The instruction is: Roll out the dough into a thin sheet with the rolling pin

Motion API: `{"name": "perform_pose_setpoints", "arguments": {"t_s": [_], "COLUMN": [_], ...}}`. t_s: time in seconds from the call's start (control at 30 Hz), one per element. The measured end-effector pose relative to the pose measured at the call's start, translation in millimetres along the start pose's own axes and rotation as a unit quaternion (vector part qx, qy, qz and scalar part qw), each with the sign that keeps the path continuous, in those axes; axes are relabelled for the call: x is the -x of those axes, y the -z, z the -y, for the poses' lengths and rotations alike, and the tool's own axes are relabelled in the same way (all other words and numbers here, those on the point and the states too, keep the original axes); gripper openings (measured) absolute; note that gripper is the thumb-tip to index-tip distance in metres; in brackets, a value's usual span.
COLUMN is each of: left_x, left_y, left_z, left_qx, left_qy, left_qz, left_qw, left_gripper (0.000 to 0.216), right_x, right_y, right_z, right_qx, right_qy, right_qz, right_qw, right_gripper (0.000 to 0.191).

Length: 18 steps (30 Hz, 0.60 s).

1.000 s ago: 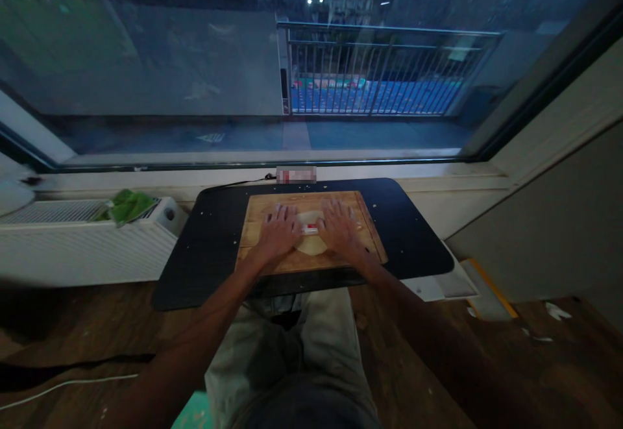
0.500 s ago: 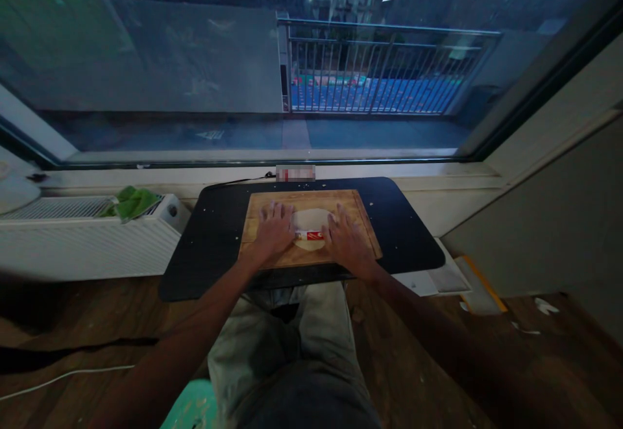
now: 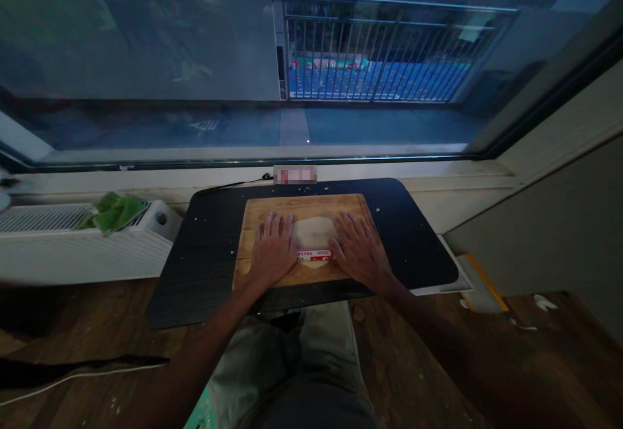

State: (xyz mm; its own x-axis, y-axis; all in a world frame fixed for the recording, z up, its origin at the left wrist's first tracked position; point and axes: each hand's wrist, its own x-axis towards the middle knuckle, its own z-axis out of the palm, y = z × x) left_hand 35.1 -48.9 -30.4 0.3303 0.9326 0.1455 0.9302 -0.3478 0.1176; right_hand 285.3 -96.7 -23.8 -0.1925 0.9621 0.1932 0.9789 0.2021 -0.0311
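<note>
A pale round sheet of dough (image 3: 313,231) lies flat on a wooden board (image 3: 302,208), which rests on a black tabletop (image 3: 214,247). Across the dough's near edge lies a white and red cylinder (image 3: 314,255) serving as a roller. My left hand (image 3: 271,250) presses flat on its left end, fingers stretched out. Flat on the right end lies my right hand (image 3: 361,252), its fingers also stretched out. Both palms hide the roller's ends.
A white radiator (image 3: 73,241) with a green cloth (image 3: 114,211) on top stands left of the table. A wide window and sill run behind. White and yellow sheets (image 3: 467,273) lie at the right by the wall. A white cable (image 3: 73,380) crosses the wooden floor.
Both hands have drawn the roller toward me, from the middle of the dough to its near edge. More of the dough now shows beyond the fingers.
</note>
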Motion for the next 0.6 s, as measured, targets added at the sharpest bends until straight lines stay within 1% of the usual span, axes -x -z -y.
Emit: {"name": "perform_pose_setpoints", "arguments": {"t_s": [0.07,0.13,0.33,0.5,0.6], "left_x": [0,-2,-16,-34,-44], "left_y": [0,2,5,5,3], "left_z": [-2,-3,-2,2,4], "left_qx": [-0.001,0.002,0.015,0.025,0.03], "left_qy": [0.002,-0.004,-0.009,-0.009,-0.013], "left_qz": [-0.01,-0.014,-0.002,0.0,-0.004], "left_qw": [1.0,1.0,1.0,1.0,0.999], "left_gripper": [0.063,0.063,0.065,0.065,0.063], "right_x": [1,-1,-17,-33,-41], "right_y": [-2,-2,4,6,2], "right_z": [2,4,2,-4,-11], "right_qx": [-0.002,-0.004,-0.007,0.0,0.001], "right_qy": [-0.004,-0.011,-0.03,-0.021,-0.013], "right_qz": [-0.022,-0.028,-0.004,0.013,0.019], "right_qw": [1.0,1.0,1.0,1.0,1.0], "right_gripper": [0.06,0.06,0.062,0.063,0.063]}}
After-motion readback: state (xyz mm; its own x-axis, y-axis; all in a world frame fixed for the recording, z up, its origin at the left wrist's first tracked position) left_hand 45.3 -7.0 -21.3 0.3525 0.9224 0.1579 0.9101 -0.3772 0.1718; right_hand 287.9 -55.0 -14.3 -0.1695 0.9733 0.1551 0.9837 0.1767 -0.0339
